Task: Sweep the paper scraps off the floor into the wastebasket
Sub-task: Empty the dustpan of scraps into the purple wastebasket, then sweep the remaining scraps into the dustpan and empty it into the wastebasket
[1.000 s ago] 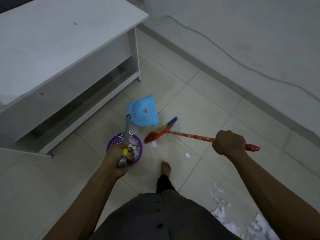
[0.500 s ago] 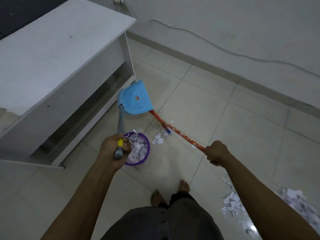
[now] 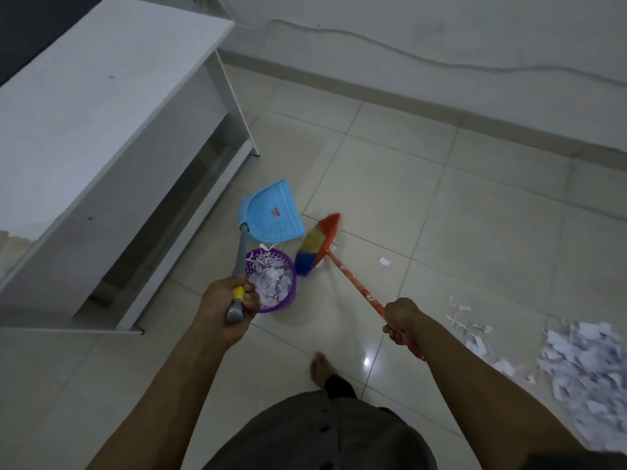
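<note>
My left hand (image 3: 226, 308) grips the grey and yellow handle of a blue dustpan (image 3: 270, 214), whose pan hangs just beyond a small purple wastebasket (image 3: 284, 299) full of white paper scraps. My right hand (image 3: 402, 319) grips the orange stick of a broom (image 3: 317, 245). Its red, yellow and blue bristles sit on the floor right of the wastebasket and close to the dustpan's edge. A big heap of paper scraps (image 3: 584, 364) lies on the tiles at the right. One loose scrap (image 3: 384, 261) lies right of the broom head.
A white desk (image 3: 88, 123) stands at the left, its leg close to the dustpan. The wall with a cable (image 3: 424, 59) runs along the far side. My bare foot (image 3: 320, 366) is on the tiles below the wastebasket.
The broom head swung out from under the dustpan and now shows its bristles to the right of the wastebasket. The dustpan stays above the wastebasket. The view shifted so more of the scrap heap shows.
</note>
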